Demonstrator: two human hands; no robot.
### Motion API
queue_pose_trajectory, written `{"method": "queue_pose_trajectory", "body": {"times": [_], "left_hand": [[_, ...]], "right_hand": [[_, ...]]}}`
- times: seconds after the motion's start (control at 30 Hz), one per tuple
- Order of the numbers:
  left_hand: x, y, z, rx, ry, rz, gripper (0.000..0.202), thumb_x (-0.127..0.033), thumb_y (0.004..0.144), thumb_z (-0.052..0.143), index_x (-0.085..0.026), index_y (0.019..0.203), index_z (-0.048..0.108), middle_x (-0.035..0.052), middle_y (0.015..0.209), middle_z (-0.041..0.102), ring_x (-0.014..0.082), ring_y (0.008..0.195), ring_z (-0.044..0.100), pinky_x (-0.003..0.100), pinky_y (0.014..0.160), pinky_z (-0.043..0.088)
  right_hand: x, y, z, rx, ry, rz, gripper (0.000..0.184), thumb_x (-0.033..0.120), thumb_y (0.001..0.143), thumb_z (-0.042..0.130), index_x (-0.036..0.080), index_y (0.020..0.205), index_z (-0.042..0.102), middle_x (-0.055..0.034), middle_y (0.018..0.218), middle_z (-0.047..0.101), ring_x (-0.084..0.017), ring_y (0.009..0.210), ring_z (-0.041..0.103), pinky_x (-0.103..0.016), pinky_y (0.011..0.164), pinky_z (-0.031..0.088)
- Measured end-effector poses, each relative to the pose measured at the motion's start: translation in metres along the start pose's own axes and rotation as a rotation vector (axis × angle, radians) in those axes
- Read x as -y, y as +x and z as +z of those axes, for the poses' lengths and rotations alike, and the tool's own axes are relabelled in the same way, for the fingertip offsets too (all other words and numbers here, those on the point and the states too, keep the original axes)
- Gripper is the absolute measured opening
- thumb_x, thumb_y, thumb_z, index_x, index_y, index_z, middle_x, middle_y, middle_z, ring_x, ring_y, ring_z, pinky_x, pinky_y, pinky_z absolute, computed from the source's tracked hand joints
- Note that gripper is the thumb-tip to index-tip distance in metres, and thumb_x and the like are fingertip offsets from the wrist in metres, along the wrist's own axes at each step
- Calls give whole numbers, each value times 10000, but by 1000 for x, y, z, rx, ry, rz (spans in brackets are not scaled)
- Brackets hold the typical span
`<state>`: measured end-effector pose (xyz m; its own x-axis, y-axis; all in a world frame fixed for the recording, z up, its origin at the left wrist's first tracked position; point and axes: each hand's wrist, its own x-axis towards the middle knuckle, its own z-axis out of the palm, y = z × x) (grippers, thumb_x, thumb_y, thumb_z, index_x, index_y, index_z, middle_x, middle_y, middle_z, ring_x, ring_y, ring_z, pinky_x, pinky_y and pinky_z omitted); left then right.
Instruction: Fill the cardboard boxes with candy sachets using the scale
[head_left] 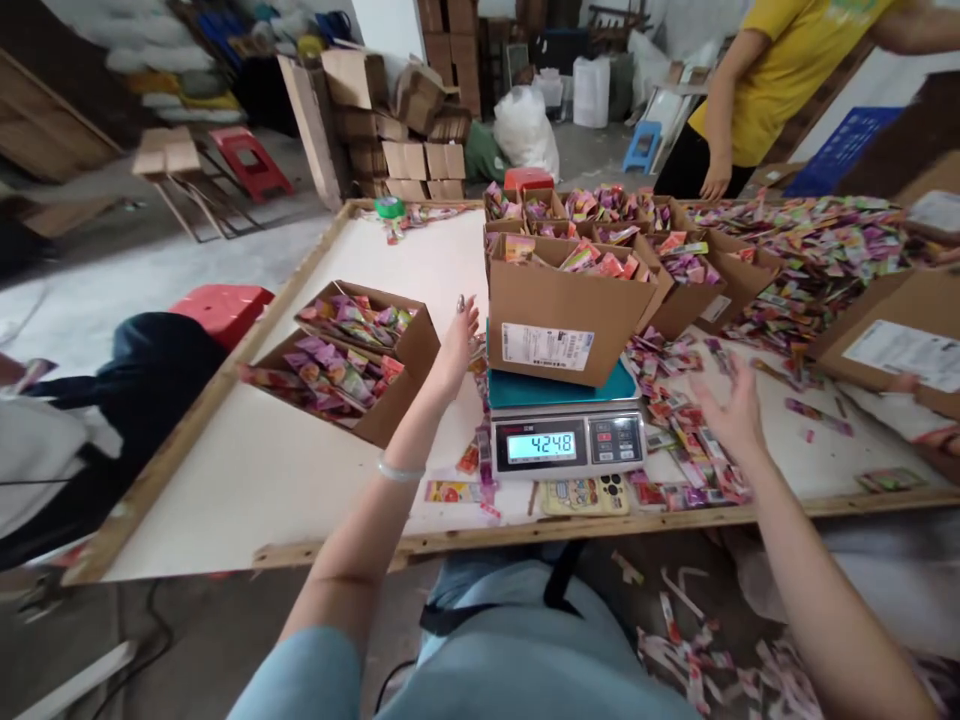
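A cardboard box [559, 315] full of coloured sachets stands on a digital scale [566, 438] that reads 4248. My left hand [456, 345] is raised just left of the box, fingers together and stretched, holding nothing. My right hand [731, 405] hovers open, fingers spread, over loose sachets [686, 445] lying on the table right of the scale. A phone in a patterned case [585, 495] lies in front of the scale.
Two filled open boxes [352, 360] sit at my left on the white table [255, 480]. More boxes and a large sachet heap [810, 250] fill the far right. A person in a yellow shirt [780, 80] stands beyond. Sachets litter the floor.
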<state>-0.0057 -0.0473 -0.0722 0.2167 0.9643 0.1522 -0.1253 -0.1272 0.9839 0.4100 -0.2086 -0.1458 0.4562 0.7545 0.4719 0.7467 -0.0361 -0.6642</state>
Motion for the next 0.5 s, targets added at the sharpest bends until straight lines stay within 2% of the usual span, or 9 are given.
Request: {"method": "queue_pose_trajectory", "body": {"times": [0.1, 0.2, 0.27, 0.37, 0.5], "left_hand": [[15, -29, -9, -76, 62, 39, 696, -716, 1014, 391, -307, 1576, 435, 112, 1701, 393, 301, 1594, 347, 523, 1287, 321], [29, -57, -18, -148, 121, 1, 699, -717, 1011, 398, -286, 1559, 452, 133, 1683, 417, 307, 1579, 378, 529, 1270, 358], [36, -69, -23, -198, 152, -66, 699, -704, 1017, 397, -263, 1556, 457, 151, 1667, 437, 314, 1571, 392, 539, 1259, 376], [42, -78, -31, -241, 185, -118, 669, -668, 1032, 394, -257, 1556, 463, 153, 1662, 444, 317, 1569, 395, 545, 1256, 381], [51, -80, -40, -275, 220, -121, 620, -616, 1051, 383, -265, 1553, 476, 143, 1665, 441, 316, 1563, 405, 544, 1249, 397]], "right_hand": [[-70, -41, -10, 86, -183, 123, 1091, 870, 775, 585, 85, 1514, 411, -298, 1529, 460, -413, 1463, 460, -618, 1242, 348], [-102, -71, -13, 120, -265, 203, 1053, 863, 802, 517, 105, 1523, 389, -293, 1507, 475, -415, 1428, 487, -632, 1214, 365], [-107, -80, -10, 113, -282, 219, 1017, 845, 818, 498, 124, 1526, 381, -282, 1508, 474, -409, 1422, 489, -627, 1202, 373], [-100, -80, 2, 106, -298, 201, 973, 833, 828, 487, 136, 1502, 409, -276, 1514, 469, -411, 1433, 469, -637, 1189, 370], [-65, -58, 13, 51, -288, 200, 1023, 882, 815, 446, 95, 1467, 457, -293, 1473, 516, -449, 1417, 480, -701, 1178, 336]]}}
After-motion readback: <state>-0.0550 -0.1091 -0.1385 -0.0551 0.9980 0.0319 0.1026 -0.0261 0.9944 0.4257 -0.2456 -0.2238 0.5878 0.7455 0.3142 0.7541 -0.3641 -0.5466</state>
